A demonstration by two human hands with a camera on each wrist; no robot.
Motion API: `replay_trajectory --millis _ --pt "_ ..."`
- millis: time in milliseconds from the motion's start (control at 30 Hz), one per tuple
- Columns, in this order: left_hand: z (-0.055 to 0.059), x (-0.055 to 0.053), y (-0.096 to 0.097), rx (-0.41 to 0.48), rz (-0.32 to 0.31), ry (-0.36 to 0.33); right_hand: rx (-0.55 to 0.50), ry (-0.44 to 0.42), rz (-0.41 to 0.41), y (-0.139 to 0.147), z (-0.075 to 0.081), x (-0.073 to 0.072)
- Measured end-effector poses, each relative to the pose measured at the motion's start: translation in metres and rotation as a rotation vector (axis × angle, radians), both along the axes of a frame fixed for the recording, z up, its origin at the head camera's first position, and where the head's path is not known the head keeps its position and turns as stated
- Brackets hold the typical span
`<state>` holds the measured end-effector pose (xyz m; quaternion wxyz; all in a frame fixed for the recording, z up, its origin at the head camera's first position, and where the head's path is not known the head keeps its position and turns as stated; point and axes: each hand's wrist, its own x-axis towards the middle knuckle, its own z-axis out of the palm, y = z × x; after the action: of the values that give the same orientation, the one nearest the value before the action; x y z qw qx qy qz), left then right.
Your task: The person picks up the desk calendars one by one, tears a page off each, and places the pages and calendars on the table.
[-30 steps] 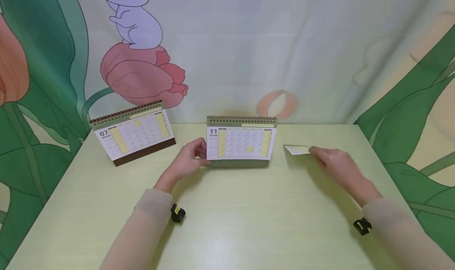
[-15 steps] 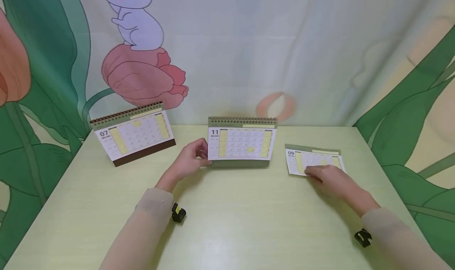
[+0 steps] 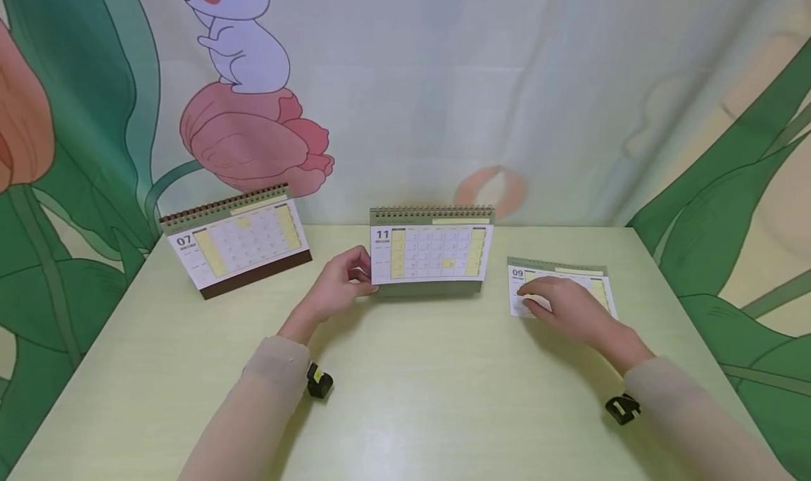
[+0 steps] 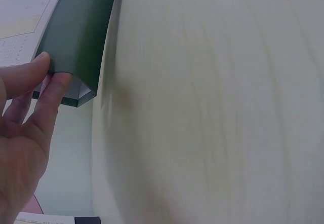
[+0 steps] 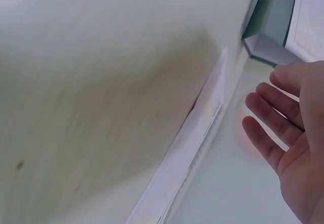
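A green desk calendar (image 3: pixel 426 253) showing page 11 stands upright at the back middle of the table. My left hand (image 3: pixel 334 284) pinches its lower left corner; in the left wrist view, the thumb lies in front of the green base (image 4: pixel 81 31) and other fingers reach under or behind it. To the right, a loose calendar sheet (image 3: pixel 516 298) marked 09 lies on the table. Above that sheet hovers my right hand (image 3: pixel 567 306), hiding much of it. The right wrist view shows this hand's fingers (image 5: pixel 276 110) spread and holding nothing, apart from the sheet (image 5: pixel 197 143).
Another desk calendar (image 3: pixel 236 245), on page 07 with a brown base, stands angled at the back left. A printed curtain (image 3: pixel 405 101) hangs behind the table (image 3: pixel 405 396). Both wrists carry small black cameras (image 3: pixel 319 382).
My right hand has lowered the sheet from near edge-on to flat on the table, let it go, and shifted left and up. The left hand stays at the calendar's corner.
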<state>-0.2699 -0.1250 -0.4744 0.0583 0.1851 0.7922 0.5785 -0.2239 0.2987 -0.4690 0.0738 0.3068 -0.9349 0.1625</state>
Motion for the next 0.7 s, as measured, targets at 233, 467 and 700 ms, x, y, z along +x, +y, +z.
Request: replay_trajectory --millis 233,467,700 --pt "0.005 -0.002 0.006 0.020 0.002 0.021 -0.169 -0.061 -0.019 -0.016 0.011 -0.004" --pt "0.010 -0.008 0.018 0.021 -0.004 0.061 -0.391 -0.087 -0.062 -0.034 0.023 -0.015" --pt "0.008 -0.018 0.037 0.043 0.003 0.051 -0.618 -0.185 -0.217 -0.042 0.023 -0.027"
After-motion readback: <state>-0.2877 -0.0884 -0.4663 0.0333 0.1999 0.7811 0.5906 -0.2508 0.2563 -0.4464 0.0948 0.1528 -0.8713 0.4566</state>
